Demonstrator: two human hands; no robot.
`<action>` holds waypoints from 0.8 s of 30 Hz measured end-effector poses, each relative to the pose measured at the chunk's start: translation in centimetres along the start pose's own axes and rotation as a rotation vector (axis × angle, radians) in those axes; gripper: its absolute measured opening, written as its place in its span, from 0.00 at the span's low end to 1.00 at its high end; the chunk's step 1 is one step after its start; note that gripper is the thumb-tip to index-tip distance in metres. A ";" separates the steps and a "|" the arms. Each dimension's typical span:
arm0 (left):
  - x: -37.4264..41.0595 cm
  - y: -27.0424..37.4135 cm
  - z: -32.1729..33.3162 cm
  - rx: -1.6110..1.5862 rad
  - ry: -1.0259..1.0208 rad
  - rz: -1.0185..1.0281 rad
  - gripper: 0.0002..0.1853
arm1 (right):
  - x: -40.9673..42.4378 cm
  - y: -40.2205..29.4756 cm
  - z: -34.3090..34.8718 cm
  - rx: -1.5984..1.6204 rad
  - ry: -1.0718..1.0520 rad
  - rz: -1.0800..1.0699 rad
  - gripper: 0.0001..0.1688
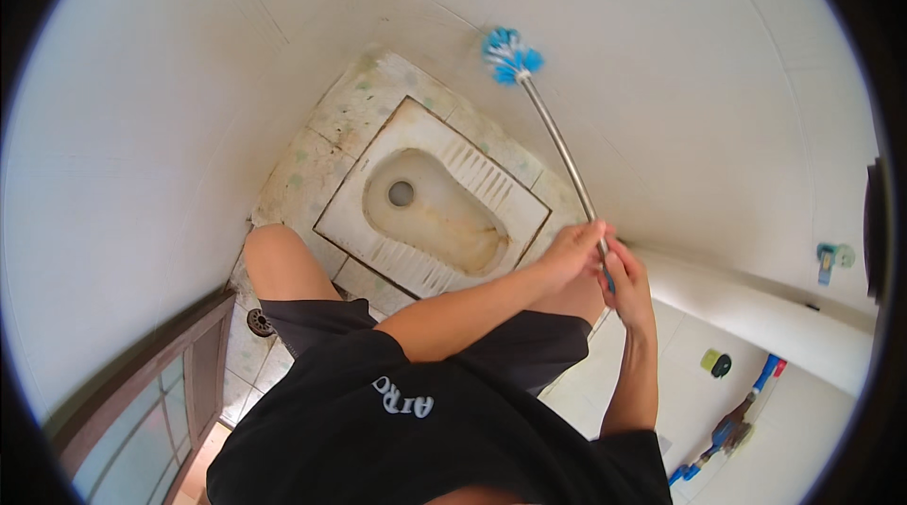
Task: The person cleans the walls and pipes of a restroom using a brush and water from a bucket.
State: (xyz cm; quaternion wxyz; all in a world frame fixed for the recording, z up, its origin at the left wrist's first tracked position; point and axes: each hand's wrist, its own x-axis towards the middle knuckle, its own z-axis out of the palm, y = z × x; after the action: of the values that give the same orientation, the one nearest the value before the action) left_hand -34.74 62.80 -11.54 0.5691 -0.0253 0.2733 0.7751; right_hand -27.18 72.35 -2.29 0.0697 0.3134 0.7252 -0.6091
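Both of my hands grip the lower end of a long-handled toilet brush with a metal rod (563, 151). My left hand (570, 253) closes round the rod just above my right hand (627, 278), which is round the grip; part of a blue grip shows between the fingers. The blue and white bristle head (511, 57) is raised at or close to the wall behind the squat toilet; whether it touches cannot be told. Below and left of the rod, the white ceramic squat toilet (432, 211) lies in the floor, with brownish stains in its bowl and a round drain hole (401, 194).
Pale walls (673, 80) meet in a corner behind the toilet. Stained floor tiles (319, 143) surround it. A framed door (205, 377) stands at lower left, near a round floor drain (260, 322). At right are a white ledge (751, 314), a pipe with blue fittings (730, 427) and a green-and-black object (716, 362).
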 end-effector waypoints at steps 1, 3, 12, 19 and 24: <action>0.2 0.6 -0.5 -0.003 0.060 0.047 0.26 | 1.0 0.0 0.3 -0.013 -0.020 -0.012 0.22; 0.7 2.9 -2.4 -0.007 0.165 0.123 0.26 | 4.3 -0.7 2.6 -0.036 -0.037 -0.029 0.23; 0.9 10.7 -11.5 0.294 0.373 0.282 0.25 | 12.7 -1.3 11.3 -0.022 -0.128 -0.165 0.22; 2.7 10.6 -15.8 0.186 0.564 0.132 0.23 | 16.5 1.6 14.1 0.007 -0.150 -0.035 0.22; 2.6 15.5 -27.8 0.236 0.734 0.103 0.17 | 25.1 4.4 25.2 -0.303 -0.154 -0.099 0.17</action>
State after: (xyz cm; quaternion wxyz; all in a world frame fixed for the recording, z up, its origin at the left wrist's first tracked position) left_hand -57.09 49.37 -29.94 0.3928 -0.2213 0.5471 0.7053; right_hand -51.78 58.59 -24.38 0.1414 0.2156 0.8156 -0.5179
